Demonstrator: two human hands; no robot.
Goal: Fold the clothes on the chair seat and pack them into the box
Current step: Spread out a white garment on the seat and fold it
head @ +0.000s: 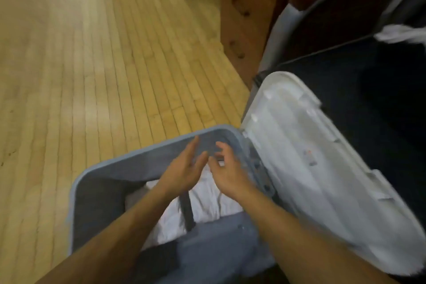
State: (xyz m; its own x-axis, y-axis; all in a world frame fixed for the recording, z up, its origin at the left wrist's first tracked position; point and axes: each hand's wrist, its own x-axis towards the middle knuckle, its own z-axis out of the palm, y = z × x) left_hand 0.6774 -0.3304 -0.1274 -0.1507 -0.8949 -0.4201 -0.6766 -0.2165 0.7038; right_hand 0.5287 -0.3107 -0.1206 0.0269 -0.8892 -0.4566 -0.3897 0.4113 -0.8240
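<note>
While over the box (147, 152), both hands empty.

A home room: pale wooden plank floor (92, 76), and beside it a wooden drawer unit (244, 21) (round knobs) near a chair (345, 37).

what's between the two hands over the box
Only a narrow gap in the head view. Through it show the white clothes in the box below; the left hand and right hand hold nothing.
</note>
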